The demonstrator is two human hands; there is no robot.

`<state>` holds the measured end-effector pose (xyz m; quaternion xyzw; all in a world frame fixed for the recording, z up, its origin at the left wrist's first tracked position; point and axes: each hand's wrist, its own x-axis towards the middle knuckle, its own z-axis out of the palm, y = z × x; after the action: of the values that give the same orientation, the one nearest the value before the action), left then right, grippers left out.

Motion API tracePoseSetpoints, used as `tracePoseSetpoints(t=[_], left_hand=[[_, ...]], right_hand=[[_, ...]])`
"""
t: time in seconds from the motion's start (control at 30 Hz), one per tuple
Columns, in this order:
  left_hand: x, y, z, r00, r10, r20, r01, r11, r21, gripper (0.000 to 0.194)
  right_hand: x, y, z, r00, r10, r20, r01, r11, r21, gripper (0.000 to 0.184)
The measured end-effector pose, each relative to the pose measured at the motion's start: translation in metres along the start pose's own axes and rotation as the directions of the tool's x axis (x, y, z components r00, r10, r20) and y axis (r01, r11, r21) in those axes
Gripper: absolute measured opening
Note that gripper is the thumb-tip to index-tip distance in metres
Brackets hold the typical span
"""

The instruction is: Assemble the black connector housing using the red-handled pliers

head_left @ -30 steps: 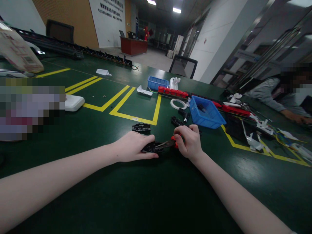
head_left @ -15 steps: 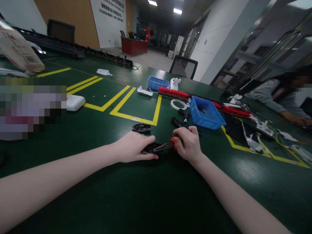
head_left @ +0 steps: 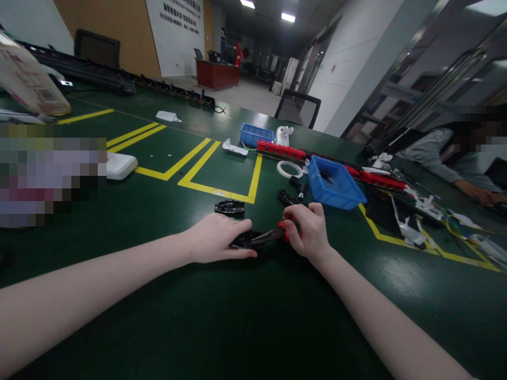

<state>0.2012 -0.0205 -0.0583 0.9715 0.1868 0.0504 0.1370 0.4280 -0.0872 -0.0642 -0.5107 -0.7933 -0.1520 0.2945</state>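
Observation:
My left hand (head_left: 222, 237) is closed round a black plastic part (head_left: 246, 240) low over the green table, thumb above and a finger below it. My right hand (head_left: 307, 229) grips red-handled long-nose pliers (head_left: 271, 235). Their narrow metal jaws point left and reach into the black part; whether they pinch anything there I cannot tell. A similar dark part (head_left: 229, 207) lies just beyond my left hand. Behind my right hand lies a black object (head_left: 287, 197), partly covered by the fingers, with a black fitting with a metal end (head_left: 300, 187) farther back.
A blue bin (head_left: 336, 184) with a dark item inside stands beyond my right hand, beside a white tape ring (head_left: 290, 169). Red strips (head_left: 281, 150) and a second blue bin (head_left: 256, 135) lie farther back. Wires and scraps (head_left: 431, 208) spread rightward, near another person's sleeve (head_left: 430, 150).
The pliers and my right hand shift very slightly against the black part. Both grips stay the same, and the things on the table keep their places.

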Motion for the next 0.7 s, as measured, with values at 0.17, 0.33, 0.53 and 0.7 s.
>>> tracePoseSetpoints(t=[0.17, 0.33, 0.53, 0.7], left_hand=[[0.0016, 0.0010, -0.0004, 1.000, 0.003, 0.001, -0.003, 1.000, 0.014, 0.040], [0.0010, 0.0018, -0.0002, 1.000, 0.001, 0.003, -0.001, 0.999, 0.042, 0.038], [0.0000, -0.0004, 0.0019, 1.000, 0.030, -0.010, -0.029, 0.997, 0.070, 0.042], [0.0000, 0.0004, 0.0007, 1.000, 0.021, 0.002, -0.021, 0.999, 0.036, 0.042]], right_hand=[[0.0004, -0.0034, 0.0007, 1.000, -0.009, -0.004, 0.008, 1.000, -0.008, 0.022], [0.0025, -0.0068, 0.0014, 0.999, -0.034, 0.016, 0.034, 0.999, -0.011, 0.023], [0.0011, -0.0026, -0.0001, 0.999, -0.046, 0.016, 0.046, 0.999, -0.013, 0.026], [0.0014, -0.0008, -0.0018, 0.998, -0.053, 0.035, 0.054, 0.998, -0.030, 0.030]])
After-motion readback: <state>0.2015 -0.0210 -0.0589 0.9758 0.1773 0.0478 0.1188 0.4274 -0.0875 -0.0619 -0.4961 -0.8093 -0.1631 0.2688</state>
